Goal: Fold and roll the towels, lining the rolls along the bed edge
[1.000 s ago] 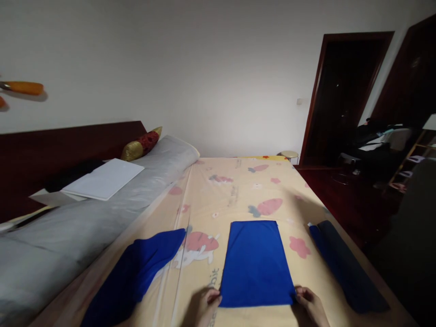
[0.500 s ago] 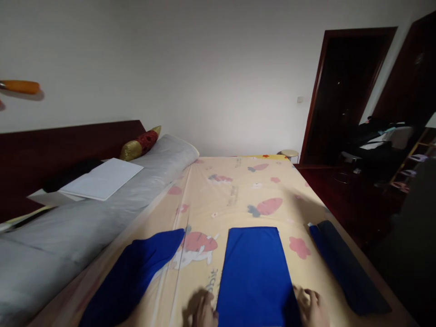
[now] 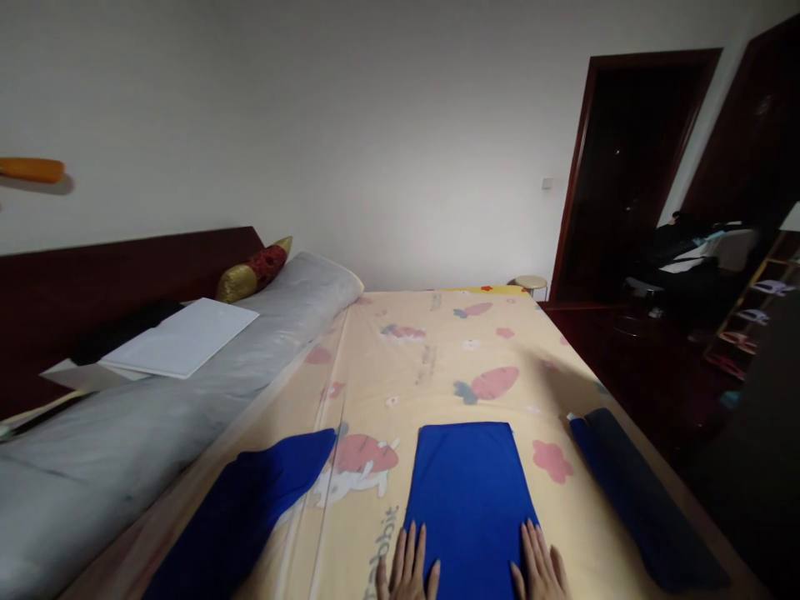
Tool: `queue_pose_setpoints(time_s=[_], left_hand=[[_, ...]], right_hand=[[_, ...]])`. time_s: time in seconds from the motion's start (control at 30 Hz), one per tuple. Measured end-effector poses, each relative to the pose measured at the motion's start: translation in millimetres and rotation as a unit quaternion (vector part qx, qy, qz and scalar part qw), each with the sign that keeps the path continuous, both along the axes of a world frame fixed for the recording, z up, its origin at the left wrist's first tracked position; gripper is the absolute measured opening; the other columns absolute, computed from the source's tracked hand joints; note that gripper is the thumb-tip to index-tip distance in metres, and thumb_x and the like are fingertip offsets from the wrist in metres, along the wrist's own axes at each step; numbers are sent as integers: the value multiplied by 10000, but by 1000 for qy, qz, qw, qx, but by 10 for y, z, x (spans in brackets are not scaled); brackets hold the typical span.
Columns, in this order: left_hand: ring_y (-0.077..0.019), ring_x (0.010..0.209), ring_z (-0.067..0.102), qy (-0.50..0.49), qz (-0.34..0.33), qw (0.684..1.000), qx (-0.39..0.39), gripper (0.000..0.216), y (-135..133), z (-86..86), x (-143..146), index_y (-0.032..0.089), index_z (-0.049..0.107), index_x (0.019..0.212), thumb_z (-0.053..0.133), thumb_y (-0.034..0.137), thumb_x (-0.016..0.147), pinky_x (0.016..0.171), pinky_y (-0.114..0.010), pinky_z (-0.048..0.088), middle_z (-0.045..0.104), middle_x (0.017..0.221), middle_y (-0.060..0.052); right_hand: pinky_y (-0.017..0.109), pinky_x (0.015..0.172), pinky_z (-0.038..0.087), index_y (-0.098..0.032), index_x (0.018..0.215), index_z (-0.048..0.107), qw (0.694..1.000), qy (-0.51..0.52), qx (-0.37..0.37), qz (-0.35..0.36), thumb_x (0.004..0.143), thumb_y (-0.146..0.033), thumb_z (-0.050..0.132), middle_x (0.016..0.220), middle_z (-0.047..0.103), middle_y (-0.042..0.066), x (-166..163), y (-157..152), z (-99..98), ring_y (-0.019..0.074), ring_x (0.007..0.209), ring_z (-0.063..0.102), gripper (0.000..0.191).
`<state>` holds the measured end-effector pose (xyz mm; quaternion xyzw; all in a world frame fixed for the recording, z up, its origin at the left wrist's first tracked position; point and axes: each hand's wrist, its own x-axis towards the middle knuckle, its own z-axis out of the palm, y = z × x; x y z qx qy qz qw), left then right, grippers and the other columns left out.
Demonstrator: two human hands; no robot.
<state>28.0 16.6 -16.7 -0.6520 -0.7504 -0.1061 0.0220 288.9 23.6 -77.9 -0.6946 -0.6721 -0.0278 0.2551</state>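
Observation:
A flat blue cloth panel (image 3: 470, 483) lies on the bed, its far edge straight and its near end running out of view. It looks like the middle of a spread blue garment, though I cannot tell its kind. My left hand (image 3: 408, 567) rests flat on its left edge, fingers stretched out. Opposite it, my right hand (image 3: 541, 567) lies flat on the right edge, fingers spread. To the left a blue cloth piece (image 3: 241, 508) slants across the sheet. On the right lies a darker blue strip of cloth (image 3: 641, 500) with a small white tag at its far end.
The bed sheet (image 3: 437, 392) is cream with carrot and rabbit prints. Along the headboard (image 3: 125, 262) lie a long grey bolster (image 3: 206, 408), a white flat board (image 3: 184, 333) and a red-gold cushion (image 3: 256, 271). A stool (image 3: 530, 282) stands beyond the bed's far end.
Both hands have moved inward from beside the blue panel onto its edges. Their curled fingers have straightened and now lie flat. The view has shifted slightly.

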Motion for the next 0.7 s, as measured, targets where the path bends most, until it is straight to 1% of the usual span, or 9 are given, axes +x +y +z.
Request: queue_pose_setpoints(time_s=[0.07,0.1,0.2,0.27,0.3,0.4,0.47,0.6,0.7], left_hand=[[-273,1379,350,5,6,1000,2,523,43,-46,71,370,248,1405,346,397,892,1134,-607,174,302,1507,18],[-270,1373,360,1,-7,1000,-3,519,84,-73,141,362,254,1405,330,355,892,1131,-603,198,312,1501,16],[-238,1367,372,-17,-105,994,-28,548,276,-144,373,328,220,1417,309,258,881,1109,-522,328,313,1496,18],[-221,1366,374,-18,-157,987,-25,562,451,-167,475,316,188,1424,325,254,882,1100,-467,366,302,1498,14],[-219,1364,377,-15,-169,985,-20,562,551,-167,500,314,182,1424,336,266,886,1101,-456,370,303,1497,10],[-212,1374,360,-4,-178,984,-9,544,887,-115,494,314,164,1424,327,297,906,1114,-448,359,288,1506,16],[-205,1391,328,0,-182,983,-10,531,1128,-44,449,307,134,1427,297,302,922,1126,-455,343,253,1522,20],[-205,1416,272,-2,-175,984,-23,511,1600,137,319,295,96,1434,240,362,948,1146,-488,294,213,1543,6],[-201,1427,243,0,-142,989,-38,518,1895,259,179,300,102,1443,208,425,952,1158,-505,249,202,1552,6]], right_hand=[[556,1046,381,-236,1337,518,1000,2,4,-4,908,-557,335,1428,423,71,-76,20,-31,334,1283,455,567],[544,1043,389,-257,1339,513,1000,3,3,10,910,-530,353,1432,416,58,-152,52,-27,329,1288,451,534],[476,997,456,-332,1327,510,994,0,-21,110,895,-488,421,1405,445,17,-411,238,33,302,1256,490,468],[442,978,481,-344,1324,506,986,-8,-45,163,886,-457,449,1387,456,11,-537,422,90,287,1239,508,456],[436,983,481,-335,1332,497,983,-13,-54,176,885,-425,451,1390,444,14,-578,523,121,283,1245,501,458],[438,1026,454,-294,1372,444,978,-23,-61,198,874,-309,442,1427,371,19,-618,844,223,270,1294,441,498],[442,1060,422,-282,1403,390,975,-23,-54,214,882,-289,426,1457,322,20,-600,1059,309,262,1329,392,522],[476,1116,341,-307,1443,279,973,-9,-65,221,959,-449,326,1501,254,9,-494,1494,527,247,1383,300,507],[490,1141,286,-294,1447,267,979,6,-94,183,959,-539,271,1515,247,14,-341,1796,677,238,1408,246,547]])
